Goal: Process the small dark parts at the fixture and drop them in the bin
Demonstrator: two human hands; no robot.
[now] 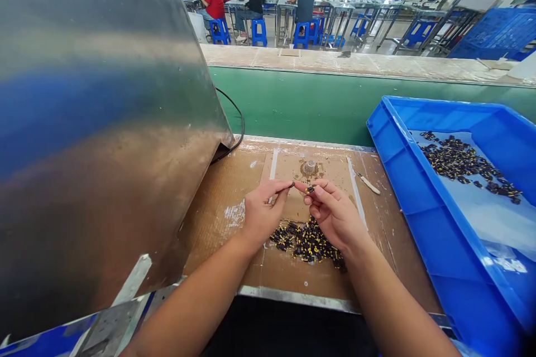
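Over the cardboard-covered bench [226,223], my left hand [266,206] pinches a tiny dark piece [292,184] between thumb and fingertips. My right hand [335,212] is closed on a small black-and-yellow part [310,189], held close to the left fingertips. Below both hands lies a heap of similar small black-and-yellow parts [307,242], partly covered by my right hand. Just beyond my fingers stands a small clear cup [309,167] on a stained patch of cardboard. The exact kind of the small parts is too fine to make out.
A blue crate [419,201] on the right holds many more dark parts [469,162] on a pale sheet. A light-handled tool [368,183] lies beside it. A large metal housing [104,122] with a black cable [240,117] blocks the left. Several people sit far back.
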